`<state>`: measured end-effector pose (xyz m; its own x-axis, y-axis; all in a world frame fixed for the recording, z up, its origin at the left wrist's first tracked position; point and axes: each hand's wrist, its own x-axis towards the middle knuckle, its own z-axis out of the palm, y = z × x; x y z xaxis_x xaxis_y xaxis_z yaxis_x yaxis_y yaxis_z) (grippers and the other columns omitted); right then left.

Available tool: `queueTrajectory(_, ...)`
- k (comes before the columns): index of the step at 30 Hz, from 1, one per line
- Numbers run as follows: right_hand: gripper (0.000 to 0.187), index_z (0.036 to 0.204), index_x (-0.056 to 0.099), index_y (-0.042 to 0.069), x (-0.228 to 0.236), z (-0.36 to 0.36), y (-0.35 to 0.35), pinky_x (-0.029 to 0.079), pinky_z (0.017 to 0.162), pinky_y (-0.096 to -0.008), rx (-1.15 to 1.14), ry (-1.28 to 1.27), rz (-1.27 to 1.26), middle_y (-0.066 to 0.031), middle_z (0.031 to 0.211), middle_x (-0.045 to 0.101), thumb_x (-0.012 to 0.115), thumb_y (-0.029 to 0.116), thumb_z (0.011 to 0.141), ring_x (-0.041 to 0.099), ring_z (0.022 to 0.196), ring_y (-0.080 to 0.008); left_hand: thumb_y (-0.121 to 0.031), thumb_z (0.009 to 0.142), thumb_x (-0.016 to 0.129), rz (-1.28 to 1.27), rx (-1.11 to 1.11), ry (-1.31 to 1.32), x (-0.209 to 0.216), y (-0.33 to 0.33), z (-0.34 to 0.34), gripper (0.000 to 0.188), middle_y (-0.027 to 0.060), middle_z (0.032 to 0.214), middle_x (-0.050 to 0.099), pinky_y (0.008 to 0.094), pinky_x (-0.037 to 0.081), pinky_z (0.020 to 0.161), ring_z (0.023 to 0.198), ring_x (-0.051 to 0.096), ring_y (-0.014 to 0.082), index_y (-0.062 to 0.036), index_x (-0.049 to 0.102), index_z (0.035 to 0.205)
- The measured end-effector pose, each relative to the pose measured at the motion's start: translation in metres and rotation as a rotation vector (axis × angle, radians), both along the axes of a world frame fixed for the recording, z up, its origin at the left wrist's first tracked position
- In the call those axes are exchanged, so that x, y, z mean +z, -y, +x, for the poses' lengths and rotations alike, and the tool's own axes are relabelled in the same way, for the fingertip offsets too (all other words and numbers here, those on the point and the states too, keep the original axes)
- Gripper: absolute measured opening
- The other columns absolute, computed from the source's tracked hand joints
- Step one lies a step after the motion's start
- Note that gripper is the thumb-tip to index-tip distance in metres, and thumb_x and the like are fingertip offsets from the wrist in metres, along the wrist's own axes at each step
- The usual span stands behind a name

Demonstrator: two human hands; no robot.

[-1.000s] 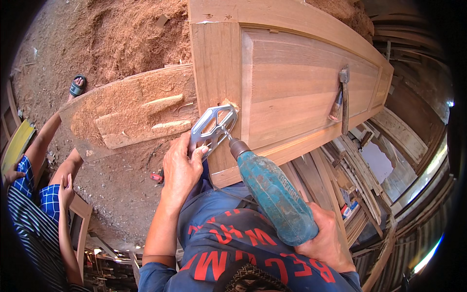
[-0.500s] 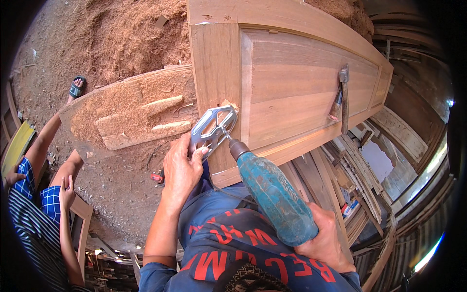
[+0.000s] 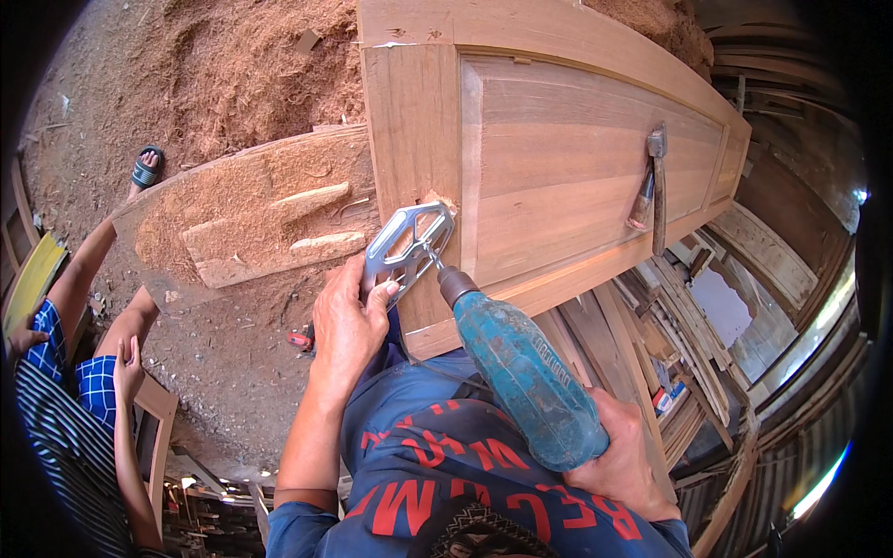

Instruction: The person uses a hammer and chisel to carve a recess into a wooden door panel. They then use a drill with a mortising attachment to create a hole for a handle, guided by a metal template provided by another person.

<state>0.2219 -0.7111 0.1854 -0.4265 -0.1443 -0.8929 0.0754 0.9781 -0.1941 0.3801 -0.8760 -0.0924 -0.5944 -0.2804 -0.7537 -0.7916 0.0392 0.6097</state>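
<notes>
My left hand (image 3: 346, 321) grips the near end of a silver metal door handle plate (image 3: 386, 246) with cut-out openings. The plate rests across the frame of a wooden panel door (image 3: 414, 121), beside a spot with wood dust. In my right hand (image 3: 625, 456) is the rear grip of a worn teal power drill (image 3: 521, 377). Its chuck points up and left, and the bit (image 3: 433, 254) meets the plate near one of its openings. Whether the bit is turning cannot be seen.
A hammer (image 3: 658, 181) and a chisel (image 3: 642, 203) lie on the door panel. Left of the door is a dusty board (image 3: 251, 209) with wood strips. A seated person (image 3: 79, 409) is at the far left. Scrap planks (image 3: 688, 325) lean at the right; sawdust (image 3: 251, 65) covers the ground.
</notes>
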Motion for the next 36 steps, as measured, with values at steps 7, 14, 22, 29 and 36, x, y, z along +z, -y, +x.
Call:
queueTrajectory(7,0.040,0.114,0.078,-0.003,-0.005,0.004,0.005,0.059,0.074,-0.0345,-0.017,-0.112,-0.028,-0.0170,0.094,0.079,0.089,0.005,0.076,0.081,0.082,-0.0293,-0.011,0.091,0.083,-0.001,-0.002,-0.002,0.002,0.001,-0.001,0.048,0.0234,0.108,0.077,0.0525,0.057,0.091,0.105,0.073,0.0426,-0.0032,0.070,0.136)
queueTrajectory(14,0.052,0.120,0.071,-0.002,-0.004,0.002,-0.003,0.061,0.077,-0.0404,0.048,-0.060,-0.060,-0.0200,0.095,0.076,0.088,0.004,0.071,0.079,0.085,-0.0364,-0.011,0.092,0.083,-0.132,-0.024,-0.127,-0.005,-0.002,0.004,0.043,0.0191,0.090,0.076,0.0424,0.056,0.069,0.071,0.071,0.0302,-0.0009,0.071,0.132)
queueTrajectory(22,0.050,0.117,0.072,-0.002,-0.004,0.002,-0.003,0.061,0.075,-0.0401,0.049,-0.052,-0.053,-0.0187,0.092,0.075,0.088,0.004,0.070,0.079,0.083,-0.0356,-0.011,0.091,0.083,-0.002,-0.010,0.000,0.001,0.001,-0.001,0.048,0.0239,0.107,0.077,0.0520,0.058,0.090,0.102,0.074,0.0423,-0.0024,0.070,0.136)
queueTrajectory(29,0.051,0.118,0.072,-0.002,-0.004,0.005,-0.006,0.061,0.075,-0.0403,0.043,-0.076,-0.065,-0.0192,0.093,0.075,0.089,0.005,0.070,0.079,0.083,-0.0356,-0.011,0.091,0.083,0.000,-0.019,-0.018,0.002,0.002,-0.001,0.048,0.0234,0.106,0.077,0.0518,0.058,0.090,0.101,0.074,0.0418,-0.0027,0.070,0.135)
queueTrajectory(36,0.051,0.118,0.071,-0.002,-0.005,0.005,-0.004,0.061,0.075,-0.0404,0.075,-0.084,-0.070,-0.0194,0.094,0.076,0.089,0.005,0.070,0.079,0.083,-0.0358,-0.012,0.091,0.083,-0.004,-0.015,-0.010,0.001,0.001,0.000,0.047,0.0228,0.106,0.077,0.0522,0.057,0.090,0.103,0.073,0.0420,-0.0025,0.069,0.135)
